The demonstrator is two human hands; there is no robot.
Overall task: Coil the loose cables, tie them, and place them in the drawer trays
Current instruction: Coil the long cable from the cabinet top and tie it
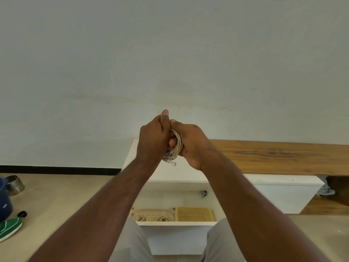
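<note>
A beige coiled cable (177, 146) is gripped between both hands, held up in front of the wall, its clear plug end (171, 163) hanging below. My left hand (153, 139) is closed around the coil's left side, thumb up. My right hand (190, 146) wraps the right side. Below, the white drawer (175, 224) stands open. Inside are a beige lattice tray (156, 214) holding two coiled cables (140, 218) (162, 218) and a yellow tray (194, 214) to its right.
A wooden shelf top (279, 157) runs to the right above a white cabinet (283, 193). A small dark object (203, 193) lies at the drawer's back. On the floor at left are a metal bowl (14, 185), a blue object (4, 201) and a green shoe (9, 227).
</note>
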